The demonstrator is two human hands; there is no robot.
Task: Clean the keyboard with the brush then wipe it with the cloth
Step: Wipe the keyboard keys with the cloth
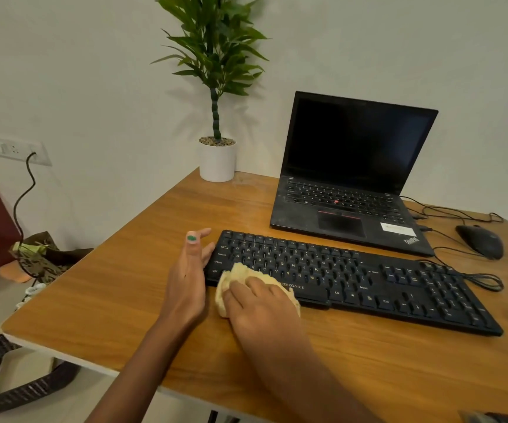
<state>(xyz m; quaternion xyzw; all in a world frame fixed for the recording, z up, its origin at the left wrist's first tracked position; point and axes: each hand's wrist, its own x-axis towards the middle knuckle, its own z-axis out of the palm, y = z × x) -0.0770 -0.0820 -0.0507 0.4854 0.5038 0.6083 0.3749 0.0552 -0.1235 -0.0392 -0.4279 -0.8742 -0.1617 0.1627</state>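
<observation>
Yellow cloth sits bunched under your right hand, whose fingers curl over it and press it onto the near left corner of the black keyboard. Your left hand stands on edge against the keyboard's left end, fingers straight and touching it (thumb up). That keyboard lies on the wooden bench, just in front of an open laptop, with a mouse to the right.
</observation>
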